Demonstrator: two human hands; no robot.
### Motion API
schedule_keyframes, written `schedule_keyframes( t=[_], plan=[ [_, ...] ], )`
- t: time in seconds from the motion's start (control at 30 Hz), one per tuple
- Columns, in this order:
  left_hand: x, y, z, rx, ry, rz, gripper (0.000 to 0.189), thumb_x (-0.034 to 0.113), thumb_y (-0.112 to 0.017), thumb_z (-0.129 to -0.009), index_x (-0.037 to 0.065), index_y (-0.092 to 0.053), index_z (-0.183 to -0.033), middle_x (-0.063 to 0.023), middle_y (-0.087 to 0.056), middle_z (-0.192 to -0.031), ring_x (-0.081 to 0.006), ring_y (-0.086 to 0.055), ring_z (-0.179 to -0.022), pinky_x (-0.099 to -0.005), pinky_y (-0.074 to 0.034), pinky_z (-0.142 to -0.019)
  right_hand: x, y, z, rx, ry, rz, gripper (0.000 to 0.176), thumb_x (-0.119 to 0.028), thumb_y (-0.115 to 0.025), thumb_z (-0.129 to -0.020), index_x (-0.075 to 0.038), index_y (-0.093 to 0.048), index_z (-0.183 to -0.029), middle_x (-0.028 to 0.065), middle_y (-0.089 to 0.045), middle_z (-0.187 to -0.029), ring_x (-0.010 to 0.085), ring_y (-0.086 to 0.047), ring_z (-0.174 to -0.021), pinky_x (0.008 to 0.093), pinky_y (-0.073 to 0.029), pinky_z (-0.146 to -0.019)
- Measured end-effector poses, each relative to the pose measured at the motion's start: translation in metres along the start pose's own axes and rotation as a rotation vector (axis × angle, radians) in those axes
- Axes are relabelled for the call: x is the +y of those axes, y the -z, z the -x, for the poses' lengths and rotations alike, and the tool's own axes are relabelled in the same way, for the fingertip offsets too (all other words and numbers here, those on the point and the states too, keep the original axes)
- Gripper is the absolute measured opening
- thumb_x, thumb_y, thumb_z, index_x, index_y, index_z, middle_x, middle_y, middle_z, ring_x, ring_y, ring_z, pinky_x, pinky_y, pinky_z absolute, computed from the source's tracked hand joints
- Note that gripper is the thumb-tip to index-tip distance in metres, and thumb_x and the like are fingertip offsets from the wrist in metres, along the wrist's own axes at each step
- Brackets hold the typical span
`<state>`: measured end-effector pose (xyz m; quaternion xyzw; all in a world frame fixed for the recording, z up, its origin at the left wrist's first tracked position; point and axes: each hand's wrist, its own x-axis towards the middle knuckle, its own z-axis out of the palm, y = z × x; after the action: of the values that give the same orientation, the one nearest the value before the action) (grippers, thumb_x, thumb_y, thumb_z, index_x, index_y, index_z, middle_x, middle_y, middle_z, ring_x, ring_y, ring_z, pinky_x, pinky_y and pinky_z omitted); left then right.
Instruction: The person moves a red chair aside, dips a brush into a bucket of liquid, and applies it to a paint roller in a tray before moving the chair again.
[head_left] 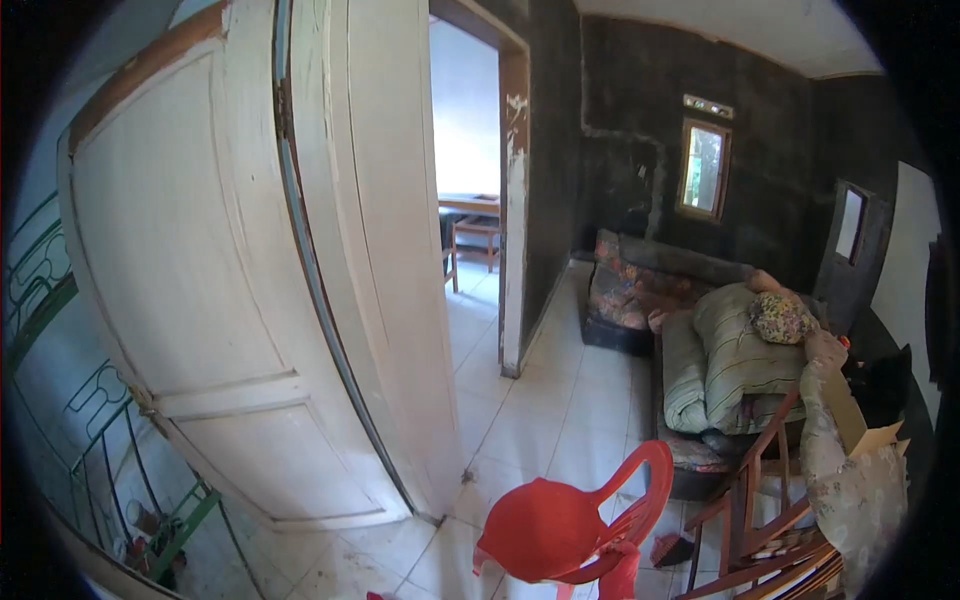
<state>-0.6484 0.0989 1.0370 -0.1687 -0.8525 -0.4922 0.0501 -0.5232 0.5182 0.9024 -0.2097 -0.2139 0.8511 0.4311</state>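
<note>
Neither of my hands shows in the head view, so what they hold or touch is hidden. Low in the middle stands a red plastic chair (541,530), its backrest turned to the right. A white panelled door (195,240) with worn brown edges stands ajar on the left, close to the camera. Beside it runs a white wooden panel (395,250).
A doorway leads to a bright room with a wooden table (470,204). At the right, a sofa (650,285) holds rolled bedding (745,350). A wooden rack (745,510) and cardboard box (860,415) stand nearer. Green metal bed frame (190,530) lies behind the door.
</note>
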Motion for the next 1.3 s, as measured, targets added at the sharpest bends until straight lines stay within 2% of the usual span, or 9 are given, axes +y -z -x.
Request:
schedule_keyframes(
  t=[0.13,0.17,0.27,0.3,0.53,0.57,1.03,1.23,1.3],
  plan=[
    [0.008,-0.019,-0.026,-0.026,0.05,0.029,0.05,0.024,-0.081,-0.07,0.004,-0.053,-0.107,-0.0094,-0.062,-0.092,-0.0227,-0.06,-0.082,-0.036,-0.049,-0.072,-0.004,0.007,-0.003,0.228,0.032,0.033,0.019,-0.01,-0.057,-0.067,-0.005,-0.054,-0.086,0.0067,-0.057,-0.074,0.0215,-0.056,-0.063,0.036,-0.051,-0.064],
    [0.009,-0.023,-0.031,-0.033,0.057,0.034,0.049,0.024,-0.081,-0.07,0.004,-0.054,-0.106,-0.0094,-0.062,-0.092,-0.0227,-0.06,-0.081,-0.036,-0.049,-0.071,-0.01,0.035,-0.009,0.225,-0.05,0.009,0.026,-0.013,-0.058,-0.07,-0.004,-0.053,-0.094,0.0065,-0.058,-0.082,0.0215,-0.058,-0.069,0.0362,-0.051,-0.066],
    [0.008,-0.033,-0.044,-0.046,0.077,0.035,0.048,0.023,-0.08,-0.07,0.004,-0.054,-0.105,-0.0092,-0.062,-0.091,-0.0226,-0.06,-0.081,-0.0359,-0.049,-0.071,-0.042,-0.029,0.023,0.11,-0.074,0.014,0.013,-0.012,-0.052,-0.083,-0.007,-0.058,-0.094,0.0088,-0.06,-0.088,0.0221,-0.058,-0.08,0.0312,-0.049,-0.072],
    [0.007,-0.035,-0.048,-0.048,0.084,0.033,0.048,0.023,-0.08,-0.07,0.004,-0.054,-0.105,-0.0092,-0.062,-0.091,-0.0226,-0.06,-0.08,-0.0359,-0.049,-0.071,-0.048,-0.054,0.035,0.066,0.064,0.095,0.014,-0.012,-0.054,-0.082,-0.007,-0.06,-0.094,0.0087,-0.06,-0.088,0.0224,-0.059,-0.081,0.0319,-0.05,-0.073],
    [-0.007,-0.045,-0.074,-0.085,0.109,0.052,0.044,0.023,-0.08,-0.071,0.005,-0.054,-0.103,-0.0089,-0.062,-0.088,-0.0226,-0.06,-0.078,-0.0357,-0.049,-0.069,-0.071,0.005,0.03,0.171,0.006,0.315,0.011,-0.013,-0.06,-0.08,-0.004,-0.062,-0.086,0.0081,-0.059,-0.089,0.0199,-0.059,-0.08,0.0309,-0.048,-0.073],
    [-0.01,-0.046,-0.078,-0.088,0.115,0.052,0.044,0.023,-0.08,-0.071,0.005,-0.054,-0.102,-0.0088,-0.062,-0.088,-0.0226,-0.06,-0.078,-0.0357,-0.049,-0.069,-0.065,0.018,0.027,0.25,0.091,0.425,0.035,-0.039,-0.065,-0.081,-0.005,-0.062,-0.075,0.0081,-0.06,-0.079,0.0232,-0.059,-0.07,0.0345,-0.048,-0.062],
    [-0.083,-0.037,-0.107,-0.148,0.169,0.036,0.037,0.022,-0.078,-0.073,0.005,-0.055,-0.097,-0.0083,-0.061,-0.083,-0.0226,-0.059,-0.074,-0.035,-0.048,-0.065,-0.093,0.03,0.04,0.6,0.071,0.73,0.03,-0.016,-0.062,-0.072,-0.003,-0.054,-0.098,0.0053,-0.058,-0.083,0.0209,-0.058,-0.07,0.0343,-0.05,-0.067],
    [-0.043,-0.031,-0.119,-0.059,0.109,0.175,0.037,0.021,-0.079,-0.072,0.005,-0.055,-0.095,-0.0086,-0.061,-0.082,-0.0221,-0.059,-0.073,-0.0339,-0.048,-0.064,-0.081,0.102,0.001,0.687,0.382,0.893,0.042,-0.013,-0.069,-0.074,0.002,-0.057,-0.111,0.0073,-0.063,-0.085,0.0174,-0.059,-0.068,0.0304,-0.047,-0.059],
    [-0.015,-0.023,-0.116,-0.02,0.089,0.283,0.038,0.02,-0.08,-0.071,0.005,-0.055,-0.096,-0.0087,-0.061,-0.083,-0.0218,-0.059,-0.073,-0.0337,-0.048,-0.065,-0.071,0.107,-0.005,0.942,0.58,1.206,0.039,-0.031,-0.066,-0.074,-0.001,-0.059,-0.098,0.0073,-0.062,-0.079,0.021,-0.058,-0.065,0.0335,-0.046,-0.056]
  ],
)
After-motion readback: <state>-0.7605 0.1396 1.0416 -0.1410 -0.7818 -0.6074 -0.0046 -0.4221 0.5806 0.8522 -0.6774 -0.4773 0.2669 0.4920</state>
